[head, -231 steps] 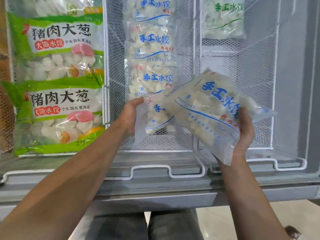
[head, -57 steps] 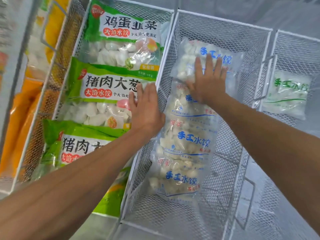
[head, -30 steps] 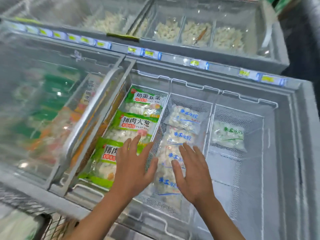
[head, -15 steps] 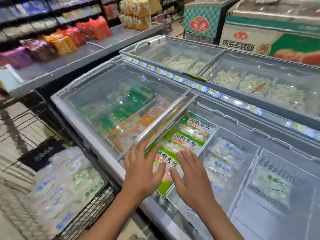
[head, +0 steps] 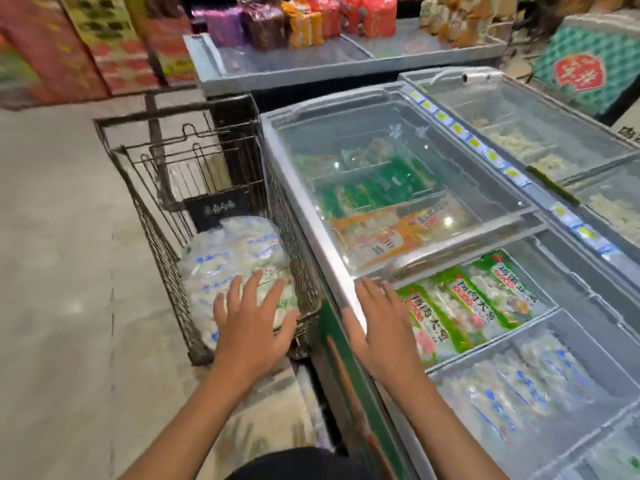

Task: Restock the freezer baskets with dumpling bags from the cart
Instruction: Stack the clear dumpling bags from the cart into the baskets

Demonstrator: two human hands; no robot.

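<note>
Both hands have swung left from the freezer baskets. Now the left hand (head: 254, 320) spreads wide over the dumpling bags (head: 235, 261) piled in the wire cart (head: 166, 251), holding nothing. Its fingers are straight. Equally flat and empty, the right hand (head: 381, 327) hovers at the freezer (head: 322, 244) rim, beside green-labelled bags (head: 464, 306). Between the hands stand the cart's mesh wall and the freezer's edge; a glass lid (head: 398, 174) covers the far section.

A grocery shop: glass-lidded chest freezers (head: 398, 174), a wire cart (head: 194, 188), shelves of packaged snacks (head: 311, 19).
</note>
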